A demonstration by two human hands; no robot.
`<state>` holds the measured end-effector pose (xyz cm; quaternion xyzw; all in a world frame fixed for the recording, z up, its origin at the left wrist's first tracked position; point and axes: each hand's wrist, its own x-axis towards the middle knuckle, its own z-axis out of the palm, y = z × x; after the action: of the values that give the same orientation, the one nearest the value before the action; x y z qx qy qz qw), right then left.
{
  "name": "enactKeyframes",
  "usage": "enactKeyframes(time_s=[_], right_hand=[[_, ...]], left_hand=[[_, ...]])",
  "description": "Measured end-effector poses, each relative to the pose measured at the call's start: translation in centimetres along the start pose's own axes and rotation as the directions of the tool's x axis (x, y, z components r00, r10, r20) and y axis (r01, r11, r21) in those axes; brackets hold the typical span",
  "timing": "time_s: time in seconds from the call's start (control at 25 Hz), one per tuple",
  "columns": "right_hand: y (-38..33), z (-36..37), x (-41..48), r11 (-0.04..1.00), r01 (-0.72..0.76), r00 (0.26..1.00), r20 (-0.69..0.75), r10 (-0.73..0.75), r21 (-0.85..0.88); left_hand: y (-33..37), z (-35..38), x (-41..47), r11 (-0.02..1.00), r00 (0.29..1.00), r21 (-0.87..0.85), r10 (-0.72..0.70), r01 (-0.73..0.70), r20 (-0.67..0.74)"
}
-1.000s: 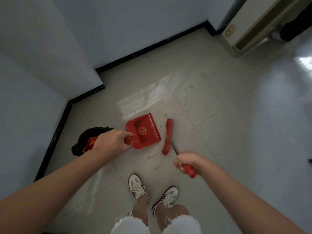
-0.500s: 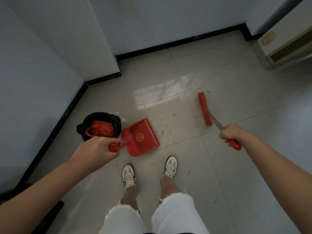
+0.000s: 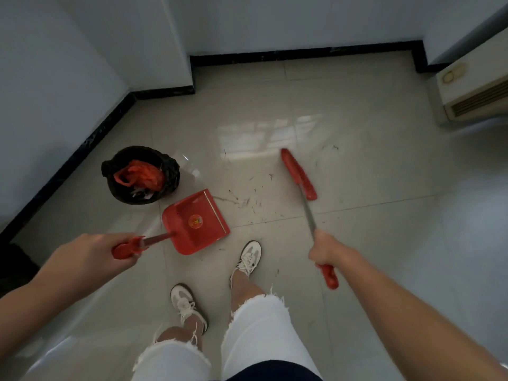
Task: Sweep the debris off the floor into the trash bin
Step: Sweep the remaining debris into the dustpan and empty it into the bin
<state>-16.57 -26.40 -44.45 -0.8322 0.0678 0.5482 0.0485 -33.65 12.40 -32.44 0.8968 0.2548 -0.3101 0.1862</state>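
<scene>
A red dustpan (image 3: 196,221) rests on the tiled floor, its open lip facing right. My left hand (image 3: 90,257) grips its red handle. My right hand (image 3: 325,250) holds a red broom by its metal shaft, and the broom head (image 3: 298,174) touches the floor to the right of the dustpan. Thin dark debris (image 3: 247,200) lies scattered on the tile between the dustpan lip and the broom head. A round trash bin (image 3: 141,174) with a black liner stands behind and to the left of the dustpan, with a red plastic bag inside.
White walls with black skirting (image 3: 90,138) enclose the corner at left and back. A cream floor-standing unit (image 3: 472,92) stands at the far right. My two feet in white sneakers (image 3: 247,259) are just below the dustpan.
The broom head has swung away from beside the dustpan out to the right, then edged back toward the debris. The view shifted so the bin shows fully. The dustpan stays on the floor.
</scene>
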Motion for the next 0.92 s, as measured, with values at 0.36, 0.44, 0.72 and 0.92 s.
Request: enactKeyframes(time_s=[0.36, 0.44, 0.72, 0.92], right_hand=[[-6.0, 18.5, -9.9, 0.993, 0.052, 0.961, 0.263, -0.08, 0.11], [-7.3, 21.2, -11.7, 0.993, 0.078, 0.957, 0.27, -0.101, 0.093], [-5.7, 20.4, -14.3, 0.962, 0.079, 0.991, 0.084, -0.104, 0.262], [-3.4, 16.4, -15.7, 0.943, 0.038, 0.999, -0.046, -0.024, 0.329]], left_hand=[[-8.6, 2.3, -5.1, 0.997, 0.996, -0.002, 0.074, -0.074, -0.056], [-11.0, 2.9, -6.7, 0.994, 0.992, -0.011, 0.111, -0.112, -0.06], [-15.9, 4.4, -7.7, 0.982, 0.982, 0.073, 0.18, -0.175, -0.063], [-17.0, 3.4, -7.2, 0.975, 0.979, 0.088, 0.203, -0.202, 0.0]])
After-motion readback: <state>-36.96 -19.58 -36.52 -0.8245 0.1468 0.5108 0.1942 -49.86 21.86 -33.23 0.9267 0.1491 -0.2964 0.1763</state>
